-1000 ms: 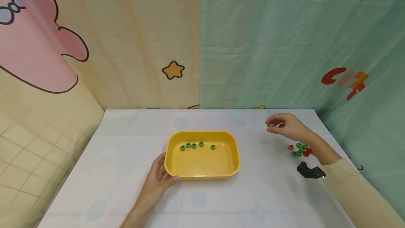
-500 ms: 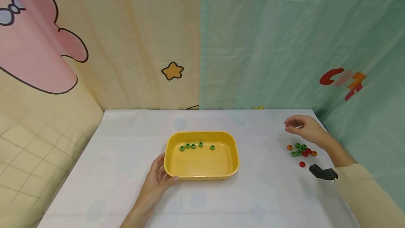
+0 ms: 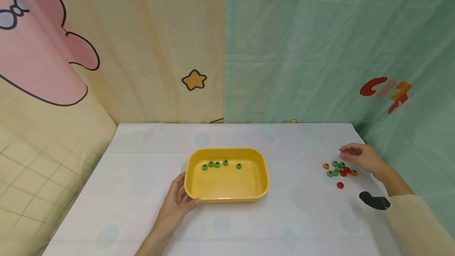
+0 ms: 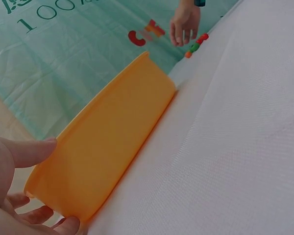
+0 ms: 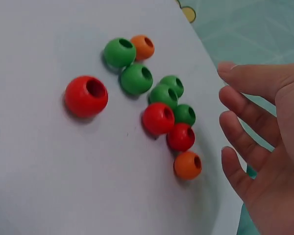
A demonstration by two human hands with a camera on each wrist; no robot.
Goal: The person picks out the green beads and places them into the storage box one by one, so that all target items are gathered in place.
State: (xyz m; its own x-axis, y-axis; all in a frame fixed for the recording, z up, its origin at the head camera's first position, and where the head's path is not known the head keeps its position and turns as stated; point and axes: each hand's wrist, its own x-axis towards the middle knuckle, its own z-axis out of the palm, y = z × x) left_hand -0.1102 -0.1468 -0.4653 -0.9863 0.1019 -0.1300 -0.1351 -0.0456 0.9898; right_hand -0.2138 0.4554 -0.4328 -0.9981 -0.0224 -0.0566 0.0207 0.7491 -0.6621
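Observation:
A yellow rectangular tray lies on the white-covered table, with several green beads inside. My left hand holds its near left corner; in the left wrist view the thumb sits at the rim and the fingers curl about the corner. At the right, my right hand hovers just above a loose group of beads, fingers loosely bent, nothing between them. That group has several green beads, orange beads and red beads. One red bead lies apart, nearer the front.
The white tablecloth covers the table, which ends at a printed curtain behind and on the right. A black strap-like piece sticks out from the right sleeve.
My right hand has moved right and lower, away from the tray side and over to the loose beads. The left hand and the tray have stayed in place.

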